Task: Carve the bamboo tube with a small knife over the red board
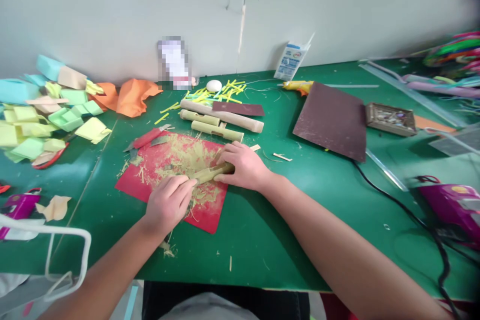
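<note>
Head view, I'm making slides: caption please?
Right hand grips a notched tube, left hand at its end, over a littered red mat.

The scene is brightly and evenly lit, with soft light across the pale wall (pixel 131 0). A broad, soft-edged shadow lies on the green table (pixel 247 260) along the near left side of the right forearm (pixel 322 230). A pale, hazy sheen washes over the tabletop at the right. Fine detail is soft on the left hand (pixel 168 202) and right hand (pixel 245 166). Wide-angle stretching and smearing affect the coloured bundle (pixel 459 55) at far right; the far right corner darkens to black. A patch (pixel 174 62) by the wall is pixelated.
</note>
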{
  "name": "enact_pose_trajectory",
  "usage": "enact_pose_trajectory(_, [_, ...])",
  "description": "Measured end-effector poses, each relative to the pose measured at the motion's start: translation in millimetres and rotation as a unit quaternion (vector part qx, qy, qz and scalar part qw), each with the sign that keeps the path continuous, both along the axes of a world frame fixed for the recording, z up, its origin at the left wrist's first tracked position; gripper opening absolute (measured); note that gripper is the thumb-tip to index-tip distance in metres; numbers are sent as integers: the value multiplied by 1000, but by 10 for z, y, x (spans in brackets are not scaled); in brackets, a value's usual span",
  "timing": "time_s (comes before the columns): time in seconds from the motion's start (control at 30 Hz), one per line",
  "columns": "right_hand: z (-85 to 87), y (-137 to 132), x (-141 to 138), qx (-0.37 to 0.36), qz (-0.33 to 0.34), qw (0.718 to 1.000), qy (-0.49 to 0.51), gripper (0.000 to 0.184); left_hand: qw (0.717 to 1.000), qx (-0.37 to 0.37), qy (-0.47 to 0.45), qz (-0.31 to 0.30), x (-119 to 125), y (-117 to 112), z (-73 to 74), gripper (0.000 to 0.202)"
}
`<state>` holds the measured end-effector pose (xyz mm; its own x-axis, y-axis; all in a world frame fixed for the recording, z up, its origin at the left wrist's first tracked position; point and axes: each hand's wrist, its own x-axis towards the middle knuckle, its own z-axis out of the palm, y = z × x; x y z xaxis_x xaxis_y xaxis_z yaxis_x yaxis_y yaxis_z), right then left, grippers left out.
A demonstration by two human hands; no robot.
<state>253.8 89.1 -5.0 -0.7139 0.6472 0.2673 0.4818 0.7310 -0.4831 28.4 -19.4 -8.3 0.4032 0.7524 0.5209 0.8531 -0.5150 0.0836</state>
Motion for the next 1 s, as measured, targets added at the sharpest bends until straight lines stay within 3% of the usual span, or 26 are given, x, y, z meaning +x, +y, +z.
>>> enact_pose_trajectory(0.4, [67,-337,-118,50,-52,997,-33,6,997,-53,-48,32,-48,105,58,20])
enact_pose_trajectory(0.6, [64,-490,-282,52,-118,991,-28,12,993,-50,-95,49,-104,259,-1,18])
enact_pose_trajectory(1.0, [76,-561,-373,5,-151,988,-11,9,979,-51,-182,72,-138,372,3,11])
